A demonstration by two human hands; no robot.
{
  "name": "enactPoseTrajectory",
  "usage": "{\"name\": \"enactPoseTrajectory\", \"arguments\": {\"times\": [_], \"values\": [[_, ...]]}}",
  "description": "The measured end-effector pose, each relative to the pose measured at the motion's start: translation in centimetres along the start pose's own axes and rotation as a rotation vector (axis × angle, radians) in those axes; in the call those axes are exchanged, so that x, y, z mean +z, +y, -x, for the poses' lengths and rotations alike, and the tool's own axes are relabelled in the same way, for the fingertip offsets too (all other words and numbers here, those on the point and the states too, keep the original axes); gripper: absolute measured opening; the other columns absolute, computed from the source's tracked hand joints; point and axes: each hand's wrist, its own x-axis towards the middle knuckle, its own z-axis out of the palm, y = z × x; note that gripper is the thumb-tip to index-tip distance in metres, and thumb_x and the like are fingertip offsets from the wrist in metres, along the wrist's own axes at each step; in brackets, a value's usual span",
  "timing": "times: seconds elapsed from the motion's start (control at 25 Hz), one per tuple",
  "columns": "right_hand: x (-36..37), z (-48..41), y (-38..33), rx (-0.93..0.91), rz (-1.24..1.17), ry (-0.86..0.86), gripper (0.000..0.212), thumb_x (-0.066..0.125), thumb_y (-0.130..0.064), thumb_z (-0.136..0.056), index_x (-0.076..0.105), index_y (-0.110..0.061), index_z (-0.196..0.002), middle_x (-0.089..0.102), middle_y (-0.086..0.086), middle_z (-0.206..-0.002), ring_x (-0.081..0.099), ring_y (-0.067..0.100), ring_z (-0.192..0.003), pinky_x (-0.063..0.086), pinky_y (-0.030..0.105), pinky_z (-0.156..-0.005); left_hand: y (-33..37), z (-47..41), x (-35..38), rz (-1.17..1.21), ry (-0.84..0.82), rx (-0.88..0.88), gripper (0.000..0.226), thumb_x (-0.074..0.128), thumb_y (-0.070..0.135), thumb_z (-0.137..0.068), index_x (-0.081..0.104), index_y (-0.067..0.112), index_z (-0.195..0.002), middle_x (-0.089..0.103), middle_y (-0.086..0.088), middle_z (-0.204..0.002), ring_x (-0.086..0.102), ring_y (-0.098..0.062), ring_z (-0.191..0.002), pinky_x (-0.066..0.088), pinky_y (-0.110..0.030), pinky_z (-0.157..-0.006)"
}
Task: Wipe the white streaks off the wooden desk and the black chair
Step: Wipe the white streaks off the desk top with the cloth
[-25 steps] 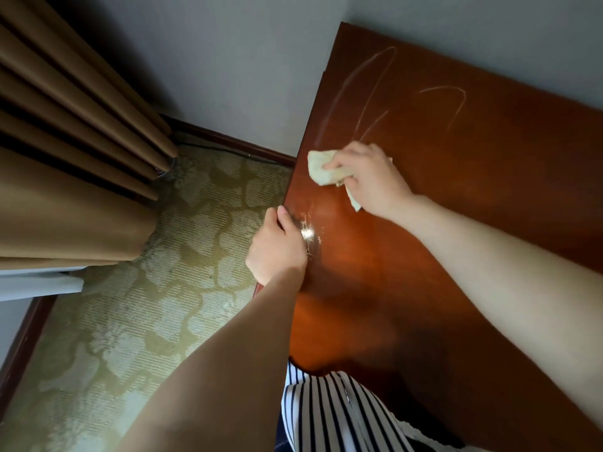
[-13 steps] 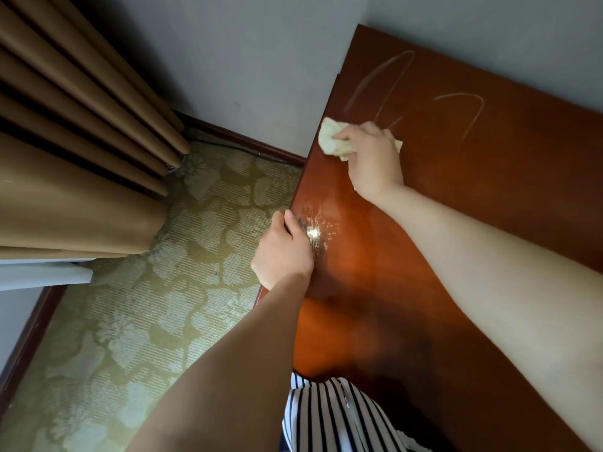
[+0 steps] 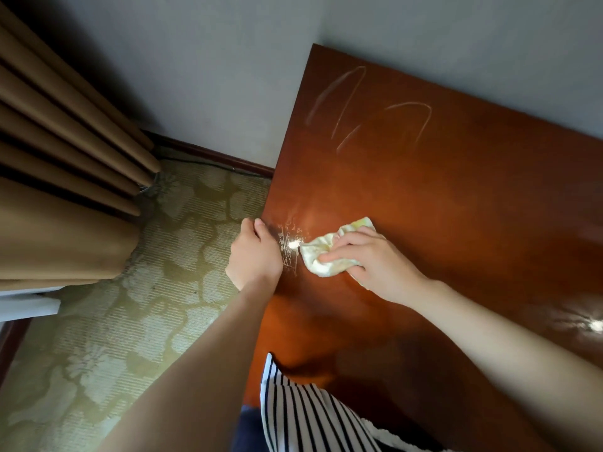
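Wiping of the wooden desk is the step in hand; the black chair is not in view.

1. Left hand: fingers curled over the desk's left edge, thumb on top, gripping it, apparently as a brace.
2. Just beside that hand, a patchy white smear lies on the desk top under a bright glint.
3. Cloth: pale yellow, bunched, lying on the desk top with its left tip touching the smear.
4. Right hand: fingers bent round the cloth and pressing it down, index finger laid along it. Cloth shows above and below the hand.
5. White streaks: 2 looping marks near the desk's far corner, well apart from the cloth and untouched.

Judgement: the desk is only part done. The next move calls for firm passes leftward over the smear, stopping short of the bracing hand, then a long reach to the far loops. The chair comes after.

Surface and room: brown pleated curtain at far left; patterned beige carpet below it; dark skirting under a grey wall. The desk top is glossy reddish wood, and its glare may hide faint residue. A striped garment shows at the bottom edge.
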Motion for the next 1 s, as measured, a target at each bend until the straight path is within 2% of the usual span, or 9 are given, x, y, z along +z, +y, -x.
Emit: {"name": "enactPoseTrajectory", "arguments": {"times": [0.12,0.24,0.32,0.48,0.56,0.64,0.76,0.88,1.0], "values": [[-1.1,-1.4,0.4,-0.027,0.038,-0.029,0.047,0.06,0.009,-0.079,0.071,-0.026,-0.107,0.063,-0.006,-0.107,0.047,0.014,-0.106,0.044,0.032,-0.089,2.2,-1.9,-0.7,-0.025,0.007,0.011,0.032,0.029,0.023,-0.097,0.056,0.012,-0.108,0.06,-0.01,-0.102,0.049,-0.028,-0.088,0.039,-0.041,-0.094],[-2.4,-4.3,0.9,0.01,0.025,0.049,0.044,0.059,0.011,-0.08,0.07,-0.02,-0.11,0.063,-0.002,-0.11,0.044,0.014,-0.103,0.041,0.03,-0.091,5.6,-4.5,-0.1,0.034,-0.028,0.071,0.033,0.03,0.023,-0.097,0.055,0.013,-0.116,0.06,-0.012,-0.115,0.054,-0.032,-0.105,0.041,-0.04,-0.093],[-3.6,-6.6,1.6,0.05,-0.004,0.119,0.042,0.059,0.009,-0.081,0.07,-0.02,-0.111,0.062,-0.001,-0.11,0.043,0.014,-0.098,0.033,0.022,-0.092,8.1,-6.0,0.9,0.031,-0.037,0.102,0.035,0.027,0.025,-0.099,0.053,0.013,-0.12,0.059,-0.011,-0.121,0.052,-0.032,-0.113,0.037,-0.04,-0.098],[-5.6,-12.0,3.4,0.106,-0.03,0.247,0.039,0.061,0.003,-0.084,0.068,-0.021,-0.113,0.061,-0.001,-0.11,0.047,0.016,-0.101,0.034,0.021,-0.092,10.7,-8.3,2.5,-0.04,-0.088,0.031,0.045,0.012,0.033,-0.103,0.037,0.017,-0.137,0.052,-0.01,-0.134,0.044,-0.031,-0.126,0.018,-0.05,-0.109],[-6.3,-14.5,4.1,0.102,-0.005,0.274,0.039,0.06,0.002,-0.085,0.066,-0.02,-0.116,0.06,0.001,-0.112,0.047,0.022,-0.105,0.027,0.014,-0.088,10.4,-8.6,3.2,-0.084,-0.068,0.054,0.047,0.009,0.034,-0.102,0.031,0.018,-0.141,0.054,-0.012,-0.132,0.046,-0.034,-0.124,0.02,-0.052,-0.108],[-7.2,-17.1,5.0,0.091,0.023,0.305,0.04,0.056,0.002,-0.087,0.065,-0.02,-0.119,0.059,0.004,-0.115,0.046,0.025,-0.107,0.023,0.011,-0.086,10.2,-8.3,3.5,-0.095,-0.002,0.112,0.046,0.011,0.032,-0.102,0.035,0.017,-0.138,0.06,-0.014,-0.122,0.052,-0.035,-0.116,0.028,-0.049,-0.105],[-8.4,-20.8,6.0,0.089,0.07,0.359,0.042,0.051,0.001,-0.089,0.062,-0.02,-0.123,0.057,0.009,-0.118,0.045,0.03,-0.107,0.026,0.017,-0.086,10.6,-8.2,3.7,-0.1,0.064,0.118,0.044,0.014,0.03,-0.102,0.043,0.018,-0.132,0.065,-0.013,-0.112,0.056,-0.034,-0.109,0.032,-0.048,-0.105],[-8.3,-22.9,6.3,0.139,0.131,0.442,0.043,0.048,-0.002,-0.091,0.058,-0.021,-0.128,0.055,0.01,-0.121,0.044,0.032,-0.109,0.032,0.029,-0.092,11.0,-8.4,4.0,-0.107,0.082,0.079,0.046,0.015,0.031,-0.101,0.053,0.019,-0.125,0.065,-0.012,-0.113,0.057,-0.033,-0.109,0.033,-0.047,-0.105],[-7.9,-21.9,6.2,0.047,0.191,0.422,0.045,0.048,0.002,-0.089,0.059,-0.02,-0.126,0.056,0.011,-0.118,0.045,0.036,-0.104,0.035,0.037,-0.089,11.1,-8.5,3.8,-0.112,0.087,0.06,0.048,0.016,0.032,-0.102,0.058,0.016,-0.12,0.064,-0.012,-0.115,0.057,-0.032,-0.109,0.036,-0.04,-0.098]]}}
